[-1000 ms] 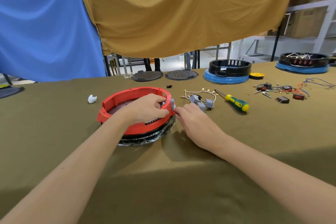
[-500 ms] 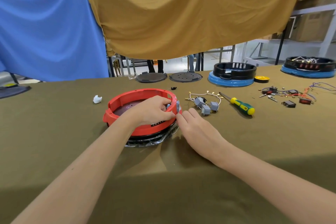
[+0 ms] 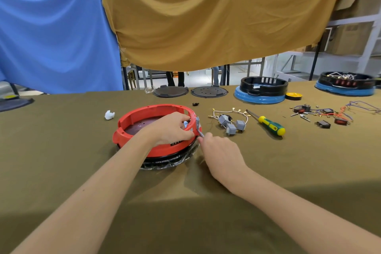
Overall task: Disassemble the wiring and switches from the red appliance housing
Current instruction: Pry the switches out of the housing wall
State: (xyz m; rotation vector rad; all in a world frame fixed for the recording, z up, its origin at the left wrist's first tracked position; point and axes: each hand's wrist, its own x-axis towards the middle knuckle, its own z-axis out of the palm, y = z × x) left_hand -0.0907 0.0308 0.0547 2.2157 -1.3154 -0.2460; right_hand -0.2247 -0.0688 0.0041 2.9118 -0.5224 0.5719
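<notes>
While the left hand [image 3: 173,128] curls over the near-right rim of the red housing [image 3: 144,113], its fingers [image 3: 185,118] hooked inside the wall and gripping it steady, the step in hand looks to be working a grey switch [image 3: 198,125] out of its slot at about four o'clock on the ring. The housing sits on the counter [image 3: 61,150] left of centre, stacked on a black base wrapped in clear film. Just to its right, the right hand [image 3: 222,150] rests low on the counter with its fingertips pinching the lower end of that switch (whether a wire tail is caught in the pinch too, I cannot tell). The next move, as I judge it, calls for a firm pull outward toward three o'clock while the left hand braces the rim, so the ring does not slide. Counting from left to right: one white scrap [image 3: 109,114] at ten o'clock of the housing, one red housing, two dark round plates at the far edge, one small black bit, one loose harness [image 3: 228,119] with three grey switches already freed, one yellow-and-green screwdriver [image 3: 268,123], two blue-and-black housings at the far right, one yellow disc, and a scatter of small switches and coloured wires too tangled to count.
</notes>
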